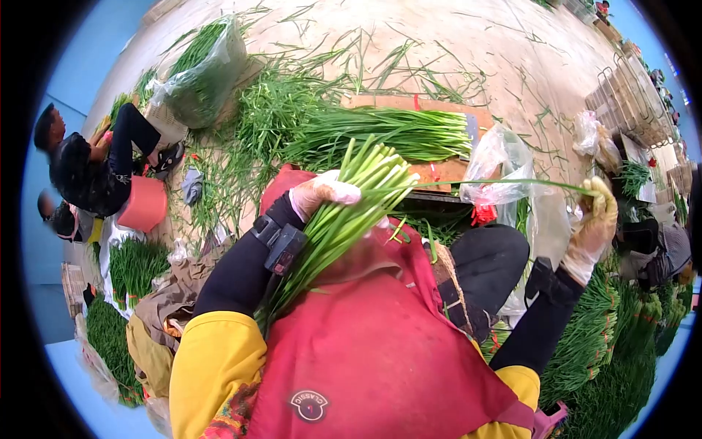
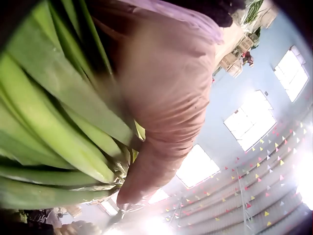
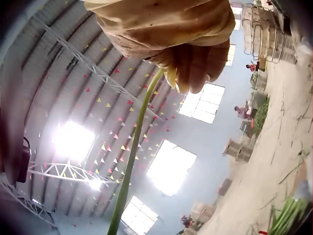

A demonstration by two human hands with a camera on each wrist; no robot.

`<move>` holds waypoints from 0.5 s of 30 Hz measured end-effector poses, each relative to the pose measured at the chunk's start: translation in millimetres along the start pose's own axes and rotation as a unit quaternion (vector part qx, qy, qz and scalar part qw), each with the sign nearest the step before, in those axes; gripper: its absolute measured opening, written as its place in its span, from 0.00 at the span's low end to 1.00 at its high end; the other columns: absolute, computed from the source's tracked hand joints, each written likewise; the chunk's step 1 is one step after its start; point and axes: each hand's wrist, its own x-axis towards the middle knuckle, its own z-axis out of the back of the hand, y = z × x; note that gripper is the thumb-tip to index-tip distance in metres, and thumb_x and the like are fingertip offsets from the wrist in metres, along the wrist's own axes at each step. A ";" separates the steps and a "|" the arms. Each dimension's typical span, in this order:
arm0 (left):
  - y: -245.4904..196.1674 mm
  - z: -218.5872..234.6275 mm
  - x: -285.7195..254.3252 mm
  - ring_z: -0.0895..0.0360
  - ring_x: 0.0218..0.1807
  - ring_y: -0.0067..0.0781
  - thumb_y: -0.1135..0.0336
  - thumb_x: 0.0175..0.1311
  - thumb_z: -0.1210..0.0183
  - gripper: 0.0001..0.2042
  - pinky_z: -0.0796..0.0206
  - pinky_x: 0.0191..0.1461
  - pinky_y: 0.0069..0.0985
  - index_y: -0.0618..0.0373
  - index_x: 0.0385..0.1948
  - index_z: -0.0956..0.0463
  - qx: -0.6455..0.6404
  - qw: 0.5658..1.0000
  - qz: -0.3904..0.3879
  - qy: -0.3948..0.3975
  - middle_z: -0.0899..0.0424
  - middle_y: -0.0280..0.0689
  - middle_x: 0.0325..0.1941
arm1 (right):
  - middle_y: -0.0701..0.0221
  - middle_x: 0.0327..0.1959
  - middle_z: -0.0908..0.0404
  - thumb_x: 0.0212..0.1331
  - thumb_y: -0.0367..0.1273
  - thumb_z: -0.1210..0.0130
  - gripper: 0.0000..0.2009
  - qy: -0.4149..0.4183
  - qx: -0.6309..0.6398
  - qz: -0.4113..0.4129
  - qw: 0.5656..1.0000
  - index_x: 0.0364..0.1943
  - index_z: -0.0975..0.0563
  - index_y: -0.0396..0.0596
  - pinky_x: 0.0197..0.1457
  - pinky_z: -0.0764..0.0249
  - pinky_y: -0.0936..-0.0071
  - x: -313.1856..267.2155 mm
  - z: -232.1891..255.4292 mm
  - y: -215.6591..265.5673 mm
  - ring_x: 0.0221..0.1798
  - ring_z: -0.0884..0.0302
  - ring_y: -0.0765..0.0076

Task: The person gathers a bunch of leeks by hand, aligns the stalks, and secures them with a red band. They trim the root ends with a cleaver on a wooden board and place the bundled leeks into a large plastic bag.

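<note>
My gloved left hand [image 1: 313, 196] grips a thick bunch of garlic chives [image 1: 358, 186] in front of my chest, pale stem ends pointing up and to the right. The left wrist view shows the thumb [image 2: 164, 147] lying across the stems [image 2: 46, 117]. Out to the right, my gloved right hand [image 1: 596, 230] pinches one end of a single long chive leaf [image 1: 504, 181]. That leaf stretches nearly level from the bunch across to the right fingers. In the right wrist view the leaf [image 3: 133, 147] hangs down from the curled fingers.
Ahead lies a pile of chives [image 1: 387, 132] on a board, beside a clear plastic bag [image 1: 501, 161]. Loose leaves litter the floor. Another person [image 1: 80, 161] sits at the left on a red bucket [image 1: 144, 205]. Tied chive bundles [image 1: 578, 344] lie at the right, with wire baskets [image 1: 632, 102] beyond.
</note>
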 end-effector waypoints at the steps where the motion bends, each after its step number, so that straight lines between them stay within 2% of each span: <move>1: -4.3 -8.5 -1.7 0.21 0.44 0.44 0.63 0.43 0.36 0.40 0.23 0.40 0.35 0.60 0.63 0.44 0.006 0.999 -0.028 -0.025 0.25 0.52 0.50 | 0.61 0.43 0.20 0.66 0.32 0.53 0.13 0.001 -0.032 -0.007 0.999 0.47 0.26 0.37 0.45 0.26 0.79 -4.3 8.1 -5.5 0.42 0.21 0.69; 3: -13.4 -6.0 -8.4 0.21 0.43 0.45 0.63 0.44 0.37 0.39 0.22 0.38 0.36 0.62 0.62 0.43 0.005 0.999 -0.022 -0.027 0.26 0.53 0.51 | 0.62 0.44 0.21 0.66 0.33 0.54 0.13 0.001 -0.060 -0.013 0.998 0.47 0.26 0.38 0.44 0.27 0.80 -10.7 21.5 -10.1 0.41 0.21 0.71; 5: -16.0 1.2 -12.5 0.21 0.43 0.46 0.64 0.44 0.37 0.38 0.22 0.37 0.36 0.63 0.61 0.42 0.010 0.998 -0.046 -0.048 0.28 0.52 0.54 | 0.65 0.43 0.20 0.66 0.33 0.54 0.12 -0.116 -0.061 -0.049 0.990 0.46 0.25 0.40 0.43 0.28 0.80 -15.9 33.5 -13.6 0.41 0.22 0.72; 8: -19.5 8.3 -18.5 0.22 0.43 0.48 0.64 0.44 0.36 0.39 0.22 0.37 0.36 0.63 0.62 0.43 0.007 0.997 -0.066 -0.049 0.30 0.50 0.57 | 0.66 0.44 0.21 0.66 0.33 0.54 0.12 -0.100 0.020 -0.053 0.993 0.47 0.25 0.42 0.43 0.27 0.79 -18.2 57.6 -36.2 0.41 0.22 0.73; 9: -21.9 6.0 -19.5 0.22 0.43 0.50 0.64 0.44 0.36 0.40 0.22 0.38 0.36 0.62 0.63 0.44 0.009 0.995 -0.085 -0.047 0.32 0.48 0.59 | 0.68 0.42 0.21 0.66 0.31 0.55 0.11 -0.087 -0.040 -0.042 0.994 0.44 0.25 0.41 0.43 0.28 0.78 -18.6 57.3 -37.2 0.40 0.23 0.72; 10: -23.1 5.2 -21.0 0.22 0.43 0.51 0.64 0.44 0.37 0.40 0.22 0.39 0.37 0.62 0.63 0.45 0.003 0.994 -0.092 -0.052 0.32 0.48 0.59 | 0.68 0.42 0.21 0.66 0.31 0.55 0.11 -0.087 -0.038 -0.039 0.995 0.44 0.25 0.41 0.43 0.28 0.78 -19.8 58.0 -37.9 0.40 0.23 0.72; 12: -24.5 2.7 -22.4 0.21 0.44 0.44 0.60 0.45 0.37 0.38 0.23 0.42 0.32 0.66 0.60 0.41 0.029 0.993 -0.103 -0.050 0.26 0.51 0.53 | 0.69 0.38 0.21 0.63 0.30 0.53 0.09 0.131 -0.050 -0.010 0.990 0.40 0.24 0.41 0.43 0.29 0.77 -29.0 39.2 -15.8 0.38 0.24 0.73; 13: -24.5 2.9 -22.1 0.21 0.44 0.44 0.60 0.45 0.36 0.37 0.23 0.42 0.33 0.65 0.60 0.40 0.027 0.995 -0.088 -0.043 0.26 0.50 0.52 | 0.70 0.34 0.21 0.59 0.29 0.51 0.08 0.190 -0.120 -0.034 0.974 0.35 0.23 0.40 0.43 0.30 0.78 -36.8 19.6 4.7 0.37 0.25 0.74; 14: -24.3 3.0 -21.1 0.21 0.44 0.43 0.60 0.45 0.36 0.37 0.23 0.42 0.33 0.65 0.59 0.40 0.025 0.996 -0.072 -0.036 0.25 0.50 0.51 | 0.69 0.33 0.20 0.55 0.29 0.49 0.08 0.286 -0.142 -0.085 0.944 0.34 0.21 0.41 0.44 0.30 0.77 -41.7 1.4 21.8 0.37 0.25 0.74; 15: -23.7 -1.9 -20.2 0.21 0.44 0.42 0.59 0.45 0.37 0.36 0.23 0.42 0.34 0.66 0.58 0.39 0.025 0.997 -0.068 -0.037 0.24 0.49 0.49 | 0.68 0.32 0.20 0.53 0.30 0.47 0.10 0.393 -0.184 -0.146 0.889 0.36 0.21 0.42 0.45 0.30 0.76 -46.5 -18.7 39.5 0.37 0.25 0.73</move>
